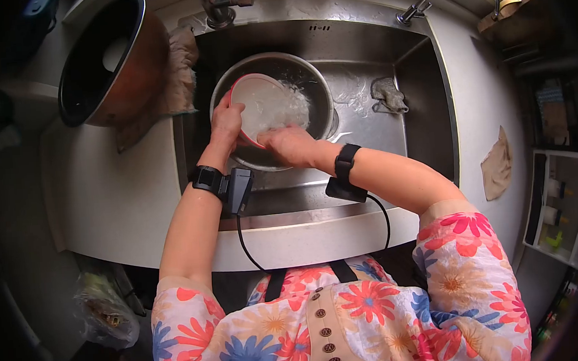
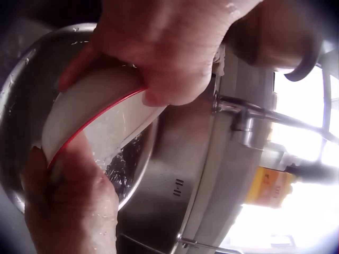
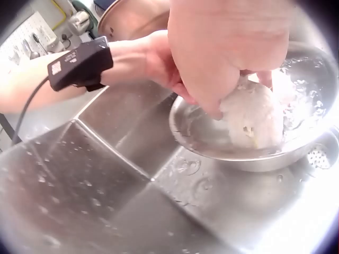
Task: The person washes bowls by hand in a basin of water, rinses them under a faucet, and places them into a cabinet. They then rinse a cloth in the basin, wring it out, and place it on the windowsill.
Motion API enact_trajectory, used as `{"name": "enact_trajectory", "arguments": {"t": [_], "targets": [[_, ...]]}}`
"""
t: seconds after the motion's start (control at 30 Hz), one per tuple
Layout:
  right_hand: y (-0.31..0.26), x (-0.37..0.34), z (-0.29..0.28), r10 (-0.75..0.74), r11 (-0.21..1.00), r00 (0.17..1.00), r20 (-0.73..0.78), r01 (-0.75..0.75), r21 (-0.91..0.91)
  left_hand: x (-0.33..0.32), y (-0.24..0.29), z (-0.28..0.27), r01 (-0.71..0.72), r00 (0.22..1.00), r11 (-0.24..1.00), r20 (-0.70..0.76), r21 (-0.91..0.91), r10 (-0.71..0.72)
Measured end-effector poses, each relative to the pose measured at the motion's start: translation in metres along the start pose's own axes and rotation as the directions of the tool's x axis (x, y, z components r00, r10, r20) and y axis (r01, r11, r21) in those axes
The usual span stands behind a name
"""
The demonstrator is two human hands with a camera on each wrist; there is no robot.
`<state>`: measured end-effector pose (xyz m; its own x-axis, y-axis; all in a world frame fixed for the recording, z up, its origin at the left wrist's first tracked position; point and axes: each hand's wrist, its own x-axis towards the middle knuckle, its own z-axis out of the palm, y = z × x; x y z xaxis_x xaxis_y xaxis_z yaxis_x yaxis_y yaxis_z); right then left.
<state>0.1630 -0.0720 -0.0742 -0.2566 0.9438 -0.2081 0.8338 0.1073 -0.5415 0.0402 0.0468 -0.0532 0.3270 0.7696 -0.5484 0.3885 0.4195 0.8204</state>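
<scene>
A white bowl [image 1: 256,106] with a red rim is tilted over a round steel basin [image 1: 326,92] in the sink. My left hand [image 1: 226,123] grips the bowl's left side, thumb over the rim and fingers along the outside. At the near edge my right hand [image 1: 289,145] holds the rim, its thumb inside the bowl in the left wrist view. Whitish water [image 1: 294,107] spills from the bowl's right side into the basin. In the right wrist view the back of my right hand [image 3: 228,47] hides most of the bowl.
The steel sink [image 1: 372,132] surrounds the basin, with a crumpled wet cloth [image 1: 388,96] at its right. A large dark-lined pot [image 1: 134,77] lies tipped on a cloth [image 1: 183,71] at left. A faucet [image 1: 220,6] stands behind, and a thin spout [image 1: 414,12] further right.
</scene>
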Motion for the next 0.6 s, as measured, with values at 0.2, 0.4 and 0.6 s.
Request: {"name": "enact_trajectory", "arguments": {"t": [0.2,0.4,0.6], "targets": [[0.019,0.003,-0.008,-0.012,0.971,0.999,-0.046,0.000,-0.240,-0.005,0.024,0.000,0.135,0.987,0.990,0.089,-0.045,-0.131],[-0.020,0.036,-0.031,0.141,0.937,0.988,-0.061,-0.114,0.331,0.029,-0.035,0.018,-0.072,0.977,0.997,-0.197,0.039,0.078],[-0.012,0.003,-0.020,0.136,0.975,0.978,0.158,-0.160,0.154,0.013,-0.012,0.004,-0.036,0.998,0.991,-0.038,0.127,0.041]]}}
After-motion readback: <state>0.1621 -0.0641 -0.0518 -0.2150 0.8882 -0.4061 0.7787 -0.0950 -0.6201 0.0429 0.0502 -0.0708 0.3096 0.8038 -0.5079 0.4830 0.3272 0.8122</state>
